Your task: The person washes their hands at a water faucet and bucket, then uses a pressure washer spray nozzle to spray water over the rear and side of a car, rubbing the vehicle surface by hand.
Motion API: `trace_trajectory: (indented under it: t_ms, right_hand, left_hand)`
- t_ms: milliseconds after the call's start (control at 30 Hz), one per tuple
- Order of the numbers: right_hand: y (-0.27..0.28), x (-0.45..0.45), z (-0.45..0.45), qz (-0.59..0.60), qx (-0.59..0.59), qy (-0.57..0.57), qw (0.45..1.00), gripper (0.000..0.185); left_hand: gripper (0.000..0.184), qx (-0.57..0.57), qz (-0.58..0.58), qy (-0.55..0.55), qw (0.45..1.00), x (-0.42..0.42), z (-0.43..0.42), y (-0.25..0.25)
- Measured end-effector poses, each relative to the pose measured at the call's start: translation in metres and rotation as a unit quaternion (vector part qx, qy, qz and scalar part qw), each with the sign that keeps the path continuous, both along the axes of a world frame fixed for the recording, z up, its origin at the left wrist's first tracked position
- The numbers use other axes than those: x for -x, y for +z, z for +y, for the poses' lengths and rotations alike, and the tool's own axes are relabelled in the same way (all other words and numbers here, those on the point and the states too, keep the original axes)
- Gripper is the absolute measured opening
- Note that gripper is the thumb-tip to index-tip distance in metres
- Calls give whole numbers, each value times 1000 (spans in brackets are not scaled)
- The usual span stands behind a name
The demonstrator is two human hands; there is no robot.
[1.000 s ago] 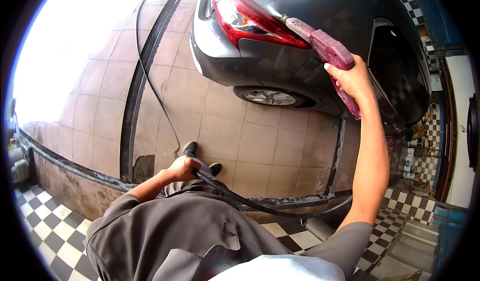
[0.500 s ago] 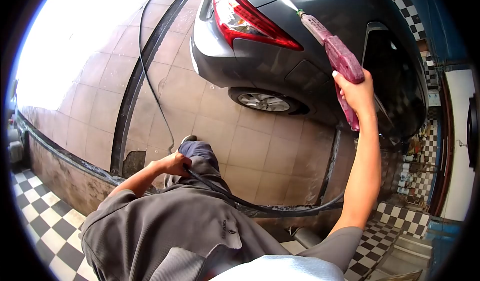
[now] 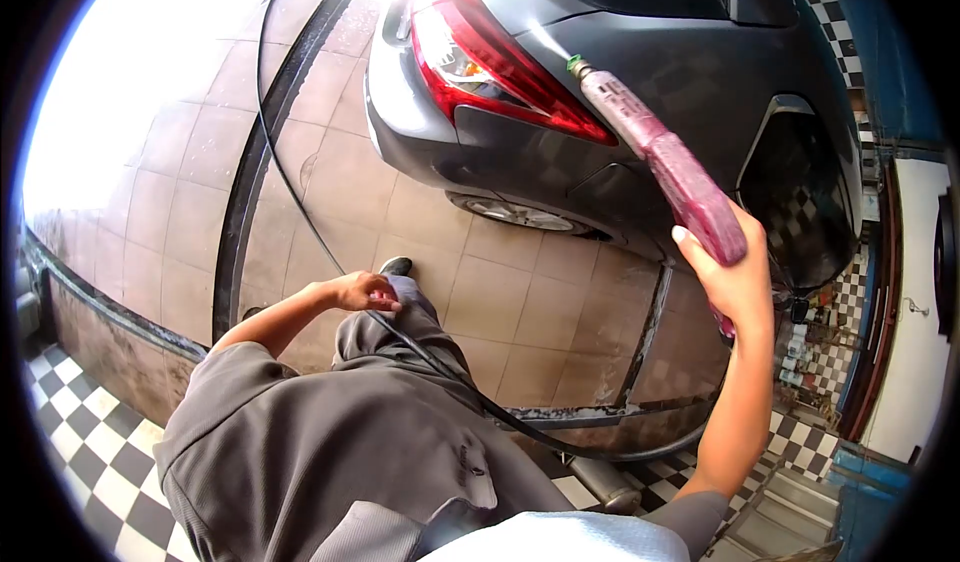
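Observation:
My right hand [image 3: 735,272] is wrapped round the grip of a worn, pink-red pressure washer gun [image 3: 680,172]. From its green-tipped nozzle a white water spray [image 3: 548,40] comes out over the rear of a dark grey car [image 3: 640,62], just above the red tail light [image 3: 500,72]. My left hand [image 3: 366,292] is low, above my leg, its fingers loosely curled over a black hose [image 3: 425,355]. The palm side is hidden. The hose loops across in front of my body toward my right arm.
Beige tiles [image 3: 500,297] with a dark drain channel [image 3: 240,212] cover the wash floor. A low ledge [image 3: 110,312] borders it at left, beside black-and-white checkered tiles [image 3: 90,432]. Bottles and small items [image 3: 800,347] stand at right, near metal steps [image 3: 780,522].
The gun has moved down and its nozzle now points nearer the tail light. My left hand has risen slightly, and the hose is drawn straighter beneath it. The car appears closer.

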State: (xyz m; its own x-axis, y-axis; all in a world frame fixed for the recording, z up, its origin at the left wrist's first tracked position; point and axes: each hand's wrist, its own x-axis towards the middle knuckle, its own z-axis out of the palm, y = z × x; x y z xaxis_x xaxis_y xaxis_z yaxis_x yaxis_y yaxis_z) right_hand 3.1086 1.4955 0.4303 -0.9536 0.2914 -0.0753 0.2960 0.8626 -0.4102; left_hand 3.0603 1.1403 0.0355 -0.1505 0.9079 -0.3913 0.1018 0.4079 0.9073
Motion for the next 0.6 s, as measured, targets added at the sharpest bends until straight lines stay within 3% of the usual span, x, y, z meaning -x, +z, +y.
trace_trajectory:
  t_ms: [200,400,600]
  right_hand:
    - [7,24,8,-15,9,11,1000,46]
    - [-4,28,23,4,16,54,998,53]
    - [-3,33,30,12,1,36,999,57]
  left_hand:
    - [27,-95,142,59,983,59,71,24]
    - [26,-171,296,126,931,94,136,50]
    - [32,-196,334,150,910,103,169,74]
